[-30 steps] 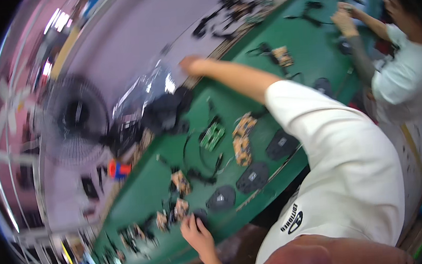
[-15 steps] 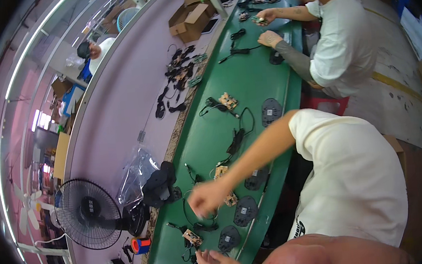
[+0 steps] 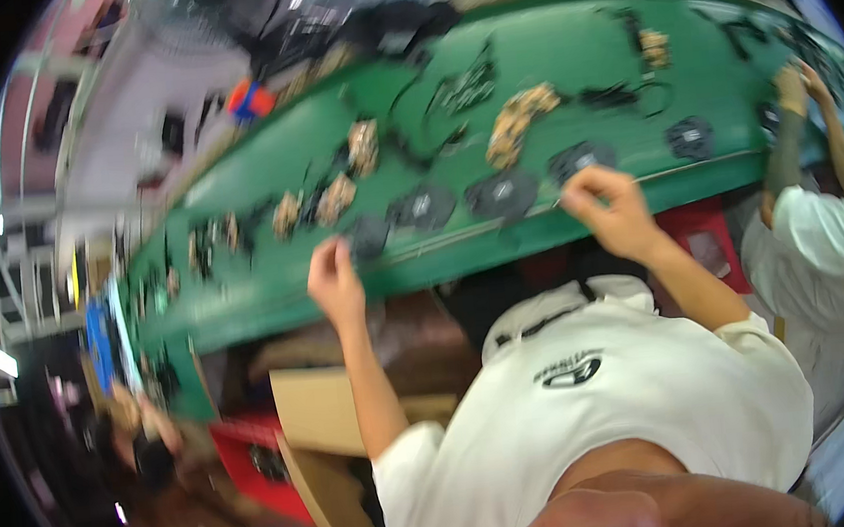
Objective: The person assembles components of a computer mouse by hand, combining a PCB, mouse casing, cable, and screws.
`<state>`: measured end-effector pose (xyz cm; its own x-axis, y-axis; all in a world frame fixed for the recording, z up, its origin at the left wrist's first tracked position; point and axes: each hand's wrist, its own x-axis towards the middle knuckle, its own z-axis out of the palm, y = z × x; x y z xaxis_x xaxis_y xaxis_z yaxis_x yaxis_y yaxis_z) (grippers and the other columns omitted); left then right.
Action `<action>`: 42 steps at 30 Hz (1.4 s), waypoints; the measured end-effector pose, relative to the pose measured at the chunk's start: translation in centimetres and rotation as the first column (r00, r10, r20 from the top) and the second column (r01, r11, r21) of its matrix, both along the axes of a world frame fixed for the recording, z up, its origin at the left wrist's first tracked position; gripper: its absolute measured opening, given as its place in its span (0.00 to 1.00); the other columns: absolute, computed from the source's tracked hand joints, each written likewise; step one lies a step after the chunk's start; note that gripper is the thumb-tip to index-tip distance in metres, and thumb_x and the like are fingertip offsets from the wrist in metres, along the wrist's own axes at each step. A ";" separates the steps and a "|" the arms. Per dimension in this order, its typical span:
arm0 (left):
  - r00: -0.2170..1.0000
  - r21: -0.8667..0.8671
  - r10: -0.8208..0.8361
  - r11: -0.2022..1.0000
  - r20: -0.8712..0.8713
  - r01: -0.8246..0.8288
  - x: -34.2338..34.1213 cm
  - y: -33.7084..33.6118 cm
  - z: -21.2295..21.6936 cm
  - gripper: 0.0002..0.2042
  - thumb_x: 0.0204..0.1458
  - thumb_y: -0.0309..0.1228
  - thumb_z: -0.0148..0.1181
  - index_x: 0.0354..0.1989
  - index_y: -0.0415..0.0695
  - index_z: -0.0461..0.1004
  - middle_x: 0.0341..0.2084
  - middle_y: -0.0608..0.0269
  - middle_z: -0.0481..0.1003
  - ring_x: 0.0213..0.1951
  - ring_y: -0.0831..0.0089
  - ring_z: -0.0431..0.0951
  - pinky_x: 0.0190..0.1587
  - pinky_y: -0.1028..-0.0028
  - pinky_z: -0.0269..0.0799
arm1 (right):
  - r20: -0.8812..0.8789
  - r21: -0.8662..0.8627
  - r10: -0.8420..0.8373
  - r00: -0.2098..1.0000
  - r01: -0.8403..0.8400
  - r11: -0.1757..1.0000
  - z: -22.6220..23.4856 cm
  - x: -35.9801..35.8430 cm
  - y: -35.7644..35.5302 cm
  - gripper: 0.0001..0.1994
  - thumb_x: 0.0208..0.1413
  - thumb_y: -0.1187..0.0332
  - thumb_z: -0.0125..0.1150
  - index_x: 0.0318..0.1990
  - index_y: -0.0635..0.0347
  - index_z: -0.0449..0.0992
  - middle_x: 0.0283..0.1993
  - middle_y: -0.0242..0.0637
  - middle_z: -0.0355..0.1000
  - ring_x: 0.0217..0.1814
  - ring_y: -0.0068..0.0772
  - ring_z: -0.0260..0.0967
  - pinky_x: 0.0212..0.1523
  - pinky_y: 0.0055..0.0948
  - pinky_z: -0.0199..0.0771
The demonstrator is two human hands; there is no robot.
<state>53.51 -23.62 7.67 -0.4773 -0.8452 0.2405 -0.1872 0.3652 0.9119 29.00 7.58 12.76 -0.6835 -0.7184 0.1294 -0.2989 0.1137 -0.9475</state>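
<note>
My left hand (image 3: pixel 336 279) hovers at the front edge of the green work surface, just beside a dark oval plastic base (image 3: pixel 370 237). Its thumb and bent fingers are slightly apart, and I see nothing in them. Farther right, my right hand (image 3: pixel 612 211) is curled in a pinch in front of another dark base (image 3: pixel 581 158); whether anything small is in it is hidden. Two more dark bases, one on the left (image 3: pixel 421 207) and one on the right (image 3: pixel 501 195), lie between the hands. Behind them are tan circuit boards (image 3: pixel 520 124) with black cables, blurred by motion.
The green surface (image 3: pixel 276 311) runs left to right. At its back are black parts (image 3: pixel 400 30), a fan (image 3: pixel 209 6) and an orange-and-blue roll (image 3: pixel 250 100). A co-worker (image 3: pixel 826 228) works at the right. An open cardboard box (image 3: pixel 320 413) and red crates (image 3: pixel 259 463) stand below.
My view has swung round to the left. The right hand has drawn back from over the boards and cables to the front edge. My left hand is now at that edge too.
</note>
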 end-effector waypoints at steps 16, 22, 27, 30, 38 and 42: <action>0.900 -0.564 0.192 0.823 0.391 0.070 -1.8 -0.5 -0.6 0.05 0.50 0.35 0.68 0.33 0.51 0.83 0.36 0.67 0.74 0.44 0.63 0.71 0.47 0.61 0.62 | -0.002 0.023 -0.006 1.000 0.006 1.000 -1.4 1.2 3.7 0.08 0.61 0.71 0.61 0.33 0.68 0.75 0.27 0.32 0.71 0.28 0.20 0.65 0.32 0.22 0.66; 0.823 -0.464 0.180 0.879 0.539 0.112 -0.8 -0.8 -0.5 0.04 0.52 0.34 0.65 0.34 0.51 0.83 0.37 0.65 0.73 0.44 0.62 0.72 0.46 0.59 0.62 | -0.046 0.014 0.075 0.996 -0.075 0.997 -0.1 -0.6 1.0 0.08 0.61 0.69 0.62 0.33 0.66 0.76 0.28 0.34 0.72 0.28 0.24 0.66 0.31 0.25 0.67; 0.868 -0.499 0.054 0.835 0.493 0.232 -1.1 -1.4 0.8 0.04 0.53 0.28 0.63 0.35 0.46 0.82 0.34 0.60 0.75 0.39 0.59 0.73 0.45 0.65 0.62 | -0.059 0.013 0.058 0.997 -0.058 0.998 0.1 -2.2 -1.0 0.08 0.61 0.71 0.61 0.33 0.68 0.75 0.27 0.34 0.71 0.28 0.22 0.66 0.31 0.24 0.67; 0.877 -0.423 0.057 0.890 0.476 0.172 -1.2 -1.1 1.9 0.06 0.51 0.28 0.65 0.37 0.47 0.82 0.34 0.64 0.74 0.40 0.62 0.72 0.46 0.65 0.60 | -0.096 0.001 0.082 0.992 -0.083 0.997 0.3 -3.8 -2.3 0.07 0.60 0.72 0.61 0.33 0.68 0.75 0.26 0.33 0.70 0.28 0.22 0.65 0.31 0.24 0.66; 0.766 -0.408 0.047 0.867 0.641 0.288 -1.9 -1.1 3.1 0.06 0.48 0.29 0.69 0.35 0.49 0.83 0.35 0.71 0.74 0.43 0.68 0.72 0.50 0.66 0.56 | -0.366 -0.040 0.108 0.924 -0.132 0.990 2.7 -12.1 -7.5 0.08 0.62 0.71 0.58 0.34 0.68 0.73 0.27 0.33 0.67 0.30 0.23 0.62 0.34 0.24 0.64; 0.733 -0.367 -0.024 0.854 0.680 0.369 -2.6 -1.8 3.8 0.05 0.48 0.29 0.68 0.34 0.49 0.83 0.35 0.71 0.77 0.42 0.67 0.72 0.50 0.65 0.56 | -0.498 -0.055 0.132 0.857 -0.184 0.981 4.3 -14.9 -10.4 0.09 0.62 0.70 0.59 0.34 0.68 0.73 0.26 0.32 0.67 0.29 0.22 0.62 0.33 0.23 0.64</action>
<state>50.95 -25.39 11.49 -0.7989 -0.5852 0.1385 -0.5240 0.7904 0.3173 14.15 -2.83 17.10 -0.3914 -0.7777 0.4920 -0.7335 -0.0592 -0.6771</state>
